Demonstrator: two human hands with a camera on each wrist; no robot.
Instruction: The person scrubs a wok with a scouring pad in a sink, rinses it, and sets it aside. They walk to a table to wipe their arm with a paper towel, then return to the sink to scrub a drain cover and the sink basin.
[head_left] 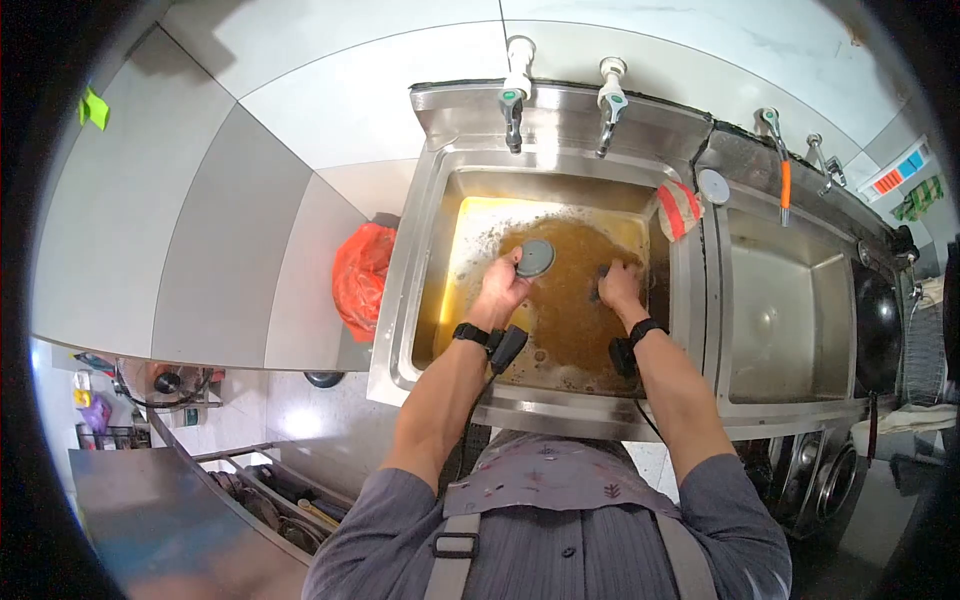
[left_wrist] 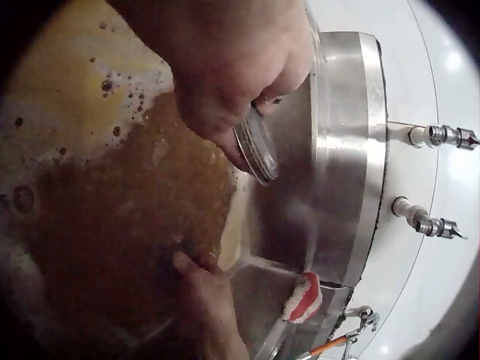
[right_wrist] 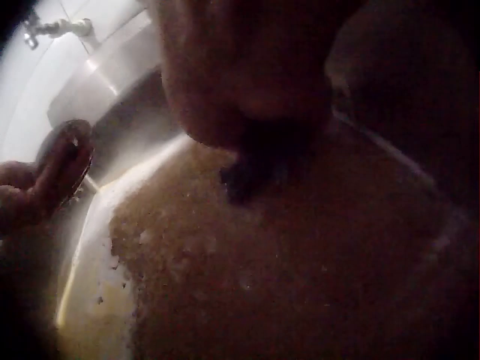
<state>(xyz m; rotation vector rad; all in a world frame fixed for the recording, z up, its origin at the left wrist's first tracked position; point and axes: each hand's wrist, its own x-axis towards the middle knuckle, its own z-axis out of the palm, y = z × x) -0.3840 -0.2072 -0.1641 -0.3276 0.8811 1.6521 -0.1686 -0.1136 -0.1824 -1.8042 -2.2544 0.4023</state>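
Observation:
In the head view, my left hand (head_left: 503,284) grips a round grey lid (head_left: 537,258) by its edge, above brown, foam-edged water (head_left: 580,335) in a steel sink (head_left: 428,225). The left wrist view catches the lid (left_wrist: 259,150) nearly edge-on, fingers wrapped behind it. To the right, my right hand (head_left: 622,286) is low over the water and pinches a small dark scrubber-like piece (head_left: 601,274). That piece (right_wrist: 244,180) is dim and partly covered by the fingers in the right wrist view; I cannot tell its exact kind. The two hands are apart.
Two taps (head_left: 513,105) (head_left: 610,105) project over the sink's back. A red-and-cream cloth pad (head_left: 679,210) sits on the right rim, beside a second steel basin (head_left: 785,310). An orange-red plastic bag (head_left: 363,280) stands left of the sink.

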